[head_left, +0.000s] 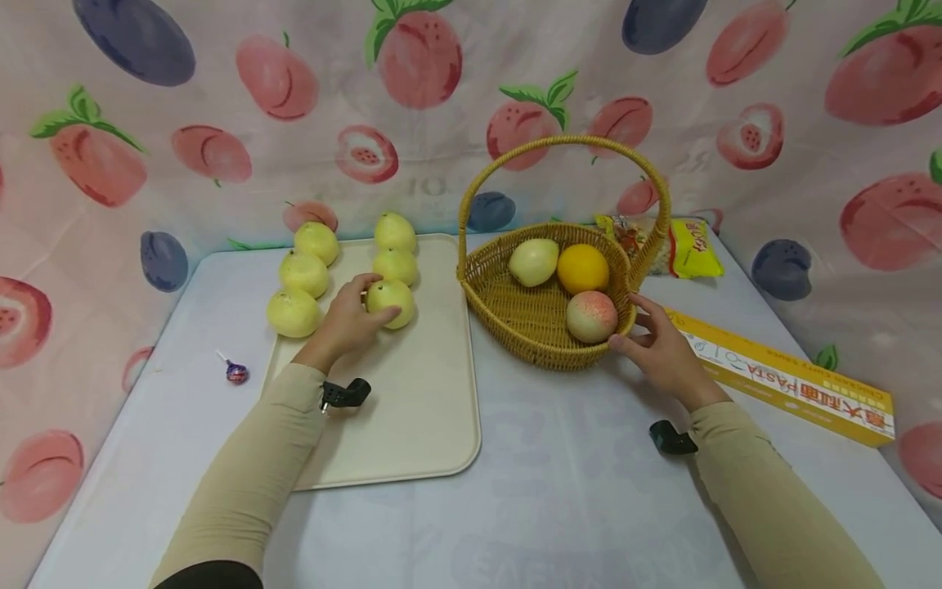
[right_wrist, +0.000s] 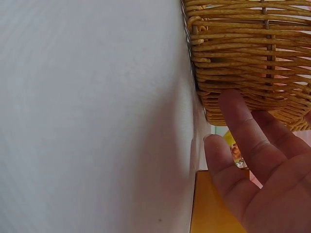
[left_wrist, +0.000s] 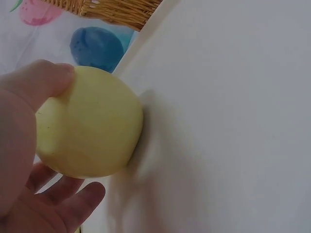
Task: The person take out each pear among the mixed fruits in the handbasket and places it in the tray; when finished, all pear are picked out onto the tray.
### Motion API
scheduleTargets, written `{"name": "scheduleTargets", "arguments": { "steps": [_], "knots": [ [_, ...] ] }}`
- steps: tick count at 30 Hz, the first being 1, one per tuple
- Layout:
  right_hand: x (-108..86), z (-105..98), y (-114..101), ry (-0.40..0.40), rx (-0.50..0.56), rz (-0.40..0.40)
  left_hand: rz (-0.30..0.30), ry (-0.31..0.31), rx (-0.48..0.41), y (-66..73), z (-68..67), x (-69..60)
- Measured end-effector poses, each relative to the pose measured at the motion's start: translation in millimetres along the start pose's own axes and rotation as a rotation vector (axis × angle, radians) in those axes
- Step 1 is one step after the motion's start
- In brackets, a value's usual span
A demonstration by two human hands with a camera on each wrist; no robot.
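Observation:
On the left, my left hand (head_left: 353, 315) holds the nearest pale yellow pear (head_left: 392, 304) of the tray's right row. In the left wrist view the thumb presses that pear (left_wrist: 95, 124), with the other fingers bent along its opposite side. My right hand (head_left: 665, 350) touches the right side of a woven wicker basket (head_left: 515, 335) with a tall handle. Its fingers (right_wrist: 245, 131) lie fairly straight and spread against the outer wall. Inside the basket sit a pale green-yellow fruit (head_left: 533, 262), an orange (head_left: 583, 269) and a peach (head_left: 592, 316).
More pears (head_left: 294, 312) stand in two rows on the cream tray (head_left: 412, 409). A purple-wrapped lollipop (head_left: 236, 373) lies left of it. A yellow pasta box (head_left: 795, 380) is at the right, and a yellow snack bag (head_left: 693, 248) behind the basket. A fruit-print cloth hangs behind.

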State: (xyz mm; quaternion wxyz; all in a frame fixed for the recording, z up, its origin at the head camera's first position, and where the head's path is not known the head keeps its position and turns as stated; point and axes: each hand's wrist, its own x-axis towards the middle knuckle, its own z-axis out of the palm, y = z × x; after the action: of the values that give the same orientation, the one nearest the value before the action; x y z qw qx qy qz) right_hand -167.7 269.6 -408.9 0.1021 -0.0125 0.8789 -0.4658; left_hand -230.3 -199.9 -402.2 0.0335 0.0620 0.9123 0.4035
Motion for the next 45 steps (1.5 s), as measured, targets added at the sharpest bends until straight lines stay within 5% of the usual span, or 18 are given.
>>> {"name": "scheduleTargets", "arguments": {
  "steps": [12, 19, 25, 31, 37, 45],
  "knots": [
    [1.9, -1, -1, 0.001, 0.009, -0.007, -0.012, 0.037, -0.060, 8.2, -5.9, -4.4],
    [1.7, -1, -1, -0.001, 0.010, -0.006, 0.107, 0.107, -0.041, 22.9, -16.3, -9.1],
    [-0.1, -2, 0, -0.004, 0.014, 0.008, 0.203, 0.091, -0.067, 54.1, -23.1, -16.5],
    [-1.1, -1, 0, -0.006, 0.016, 0.011, 0.324, -0.031, -0.124, 89.7, -7.9, -27.2],
    [-1.1, -1, 0, -0.001, 0.003, -0.021, 0.467, -0.131, -0.068, 116.8, 15.3, -23.4],
    [0.7, -1, 3, -0.002, 0.009, -0.028, 0.463, -0.207, 0.010, 138.8, 47.8, 4.2]
  ]
}}
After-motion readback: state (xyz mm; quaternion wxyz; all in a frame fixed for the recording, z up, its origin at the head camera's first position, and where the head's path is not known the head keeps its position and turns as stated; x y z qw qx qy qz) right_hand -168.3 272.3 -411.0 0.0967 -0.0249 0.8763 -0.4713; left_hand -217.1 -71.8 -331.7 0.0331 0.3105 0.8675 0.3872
